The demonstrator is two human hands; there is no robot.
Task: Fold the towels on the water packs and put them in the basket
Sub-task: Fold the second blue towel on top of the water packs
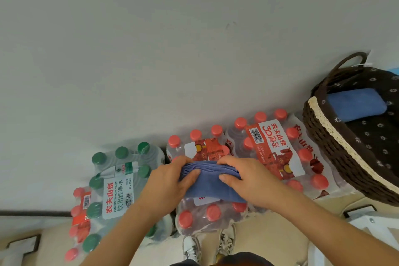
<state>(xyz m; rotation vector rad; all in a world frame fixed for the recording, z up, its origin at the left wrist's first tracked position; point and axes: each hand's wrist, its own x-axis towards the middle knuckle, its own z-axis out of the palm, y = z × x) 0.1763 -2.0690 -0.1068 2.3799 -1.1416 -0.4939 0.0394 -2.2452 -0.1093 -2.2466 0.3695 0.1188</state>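
At frame centre, the left hand [167,181] and right hand [244,176] are gripping the folded purple-blue cloth towel [210,183], likely next lifting it toward the dark woven wicker basket [336,157] at right.

Covered, cropped and unreadable parts

The wicker basket [336,157] runs off the right edge, so its far side is unseen. The left hand [166,181] and right hand [244,177] cover both ends of the bluish towel [211,188], which hides most of the label on the red-capped water pack [207,216] beneath. Both forearms are cut by the bottom edge. The shoes [191,248] are partly hidden behind that pack. Fine label print is unreadable.
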